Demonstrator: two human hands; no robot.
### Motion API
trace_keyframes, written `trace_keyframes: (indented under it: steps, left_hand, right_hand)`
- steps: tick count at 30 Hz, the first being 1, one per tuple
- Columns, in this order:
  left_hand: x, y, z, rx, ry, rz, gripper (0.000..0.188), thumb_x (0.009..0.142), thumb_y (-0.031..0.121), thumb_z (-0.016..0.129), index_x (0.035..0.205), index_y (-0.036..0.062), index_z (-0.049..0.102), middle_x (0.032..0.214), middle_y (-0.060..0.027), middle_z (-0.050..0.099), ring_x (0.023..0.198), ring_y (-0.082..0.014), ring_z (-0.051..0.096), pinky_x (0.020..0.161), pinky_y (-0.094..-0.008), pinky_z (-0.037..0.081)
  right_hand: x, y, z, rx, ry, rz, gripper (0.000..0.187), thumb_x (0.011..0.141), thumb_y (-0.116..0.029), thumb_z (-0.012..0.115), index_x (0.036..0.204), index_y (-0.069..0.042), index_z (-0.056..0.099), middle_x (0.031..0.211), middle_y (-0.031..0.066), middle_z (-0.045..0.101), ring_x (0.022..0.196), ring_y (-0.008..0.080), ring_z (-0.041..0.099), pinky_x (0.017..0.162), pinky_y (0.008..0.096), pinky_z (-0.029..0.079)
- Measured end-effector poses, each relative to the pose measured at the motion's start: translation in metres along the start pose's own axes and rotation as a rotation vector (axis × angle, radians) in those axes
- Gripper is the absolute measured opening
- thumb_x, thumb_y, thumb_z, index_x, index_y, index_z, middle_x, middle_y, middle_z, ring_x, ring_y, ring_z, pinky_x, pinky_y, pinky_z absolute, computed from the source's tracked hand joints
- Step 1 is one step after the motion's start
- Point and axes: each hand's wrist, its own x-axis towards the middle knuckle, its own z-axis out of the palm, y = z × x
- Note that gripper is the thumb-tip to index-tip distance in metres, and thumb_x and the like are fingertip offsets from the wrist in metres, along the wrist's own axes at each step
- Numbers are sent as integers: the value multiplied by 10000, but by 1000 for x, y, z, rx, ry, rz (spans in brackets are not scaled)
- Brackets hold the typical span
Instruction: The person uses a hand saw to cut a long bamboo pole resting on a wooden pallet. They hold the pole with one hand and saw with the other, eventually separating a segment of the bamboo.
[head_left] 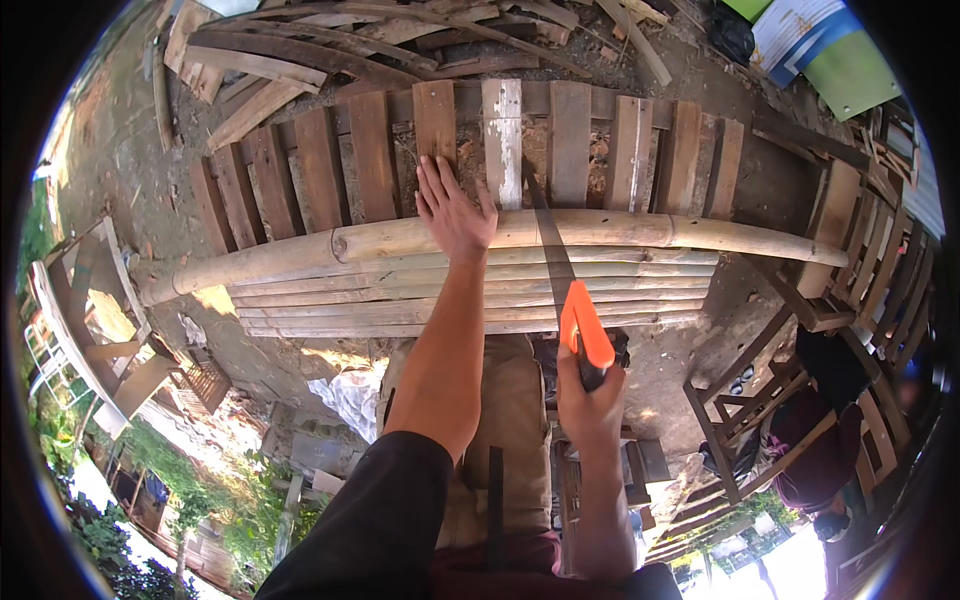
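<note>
Spaced slats, bamboo pole along near edge; saw over gap

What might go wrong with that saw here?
The saw might slip sideways and cut the left hand, which is bare and lies to its left. The round bamboo pole might roll or shift: no clamp shows, and I cannot tell whether it is fastened. The saw's far end, close beside the white-painted slat, could scrape that wood.

At centre frame, a desk of bamboo strips and wooden slats is carrying a thick bamboo pole, lying left to right.
</note>
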Motion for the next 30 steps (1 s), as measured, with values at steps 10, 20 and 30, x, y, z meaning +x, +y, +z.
trace_keyframes:
  steps: [10, 20, 30]
  left_hand:
    - [10, -1, -3, 39, -152, -73, 800, 938, 405, 488, 1599, 39, 224, 1701, -159, 85, 1574, -300, 85, 1242, -500, 145]
    - [13, 3, -3, 67, -115, -34, 760, 954, 369, 504, 1576, 11, 253, 1677, -188, 165, 1559, -321, 147, 1226, -496, 178]
    - [10, 5, 3, 50, -94, 30, 768, 938, 355, 519, 1578, 23, 254, 1673, -196, 171, 1555, -329, 159, 1225, -504, 179]
  right_hand:
    - [-35, 28, -10, -43, 2, -124, 225, 924, -146, 680, 783, 27, 653, 596, 61, 584, 593, 93, 561, 551, 333, 446]
    - [-11, 17, 1, -73, 3, -42, 297, 930, -209, 687, 750, 23, 642, 556, 89, 575, 513, 162, 562, 530, 359, 455]
    - [64, -2, 45, -128, 41, -82, 325, 923, -193, 685, 730, 53, 596, 553, 133, 561, 506, 214, 535, 555, 388, 450]
